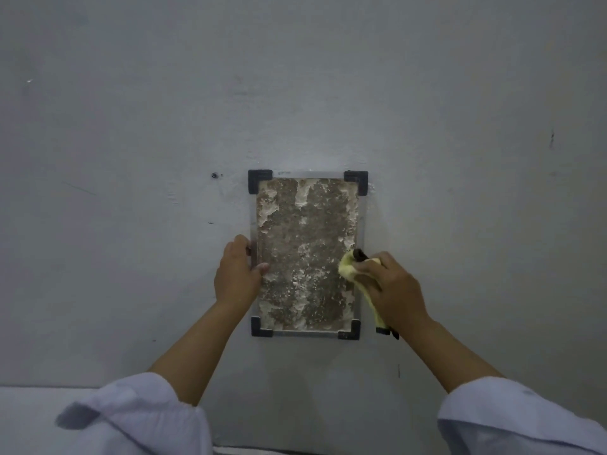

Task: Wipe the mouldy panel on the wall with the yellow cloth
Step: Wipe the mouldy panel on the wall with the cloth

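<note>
A rectangular mouldy panel (305,254), brown with white patches, hangs upright on the grey wall, held by dark corner brackets under a clear cover. My left hand (237,270) rests against the panel's left edge, fingers on the wall side and thumb on the panel face. My right hand (391,287) grips the bunched yellow cloth (349,267) and holds it against the panel's right edge, at about mid-height. A tail of the cloth hangs down below my right wrist.
The grey wall (131,159) spreads bare on all sides, with a small screw hole (214,175) left of the panel's top. A pale ledge or floor strip (33,408) runs along the bottom left. My light sleeves fill the lower corners.
</note>
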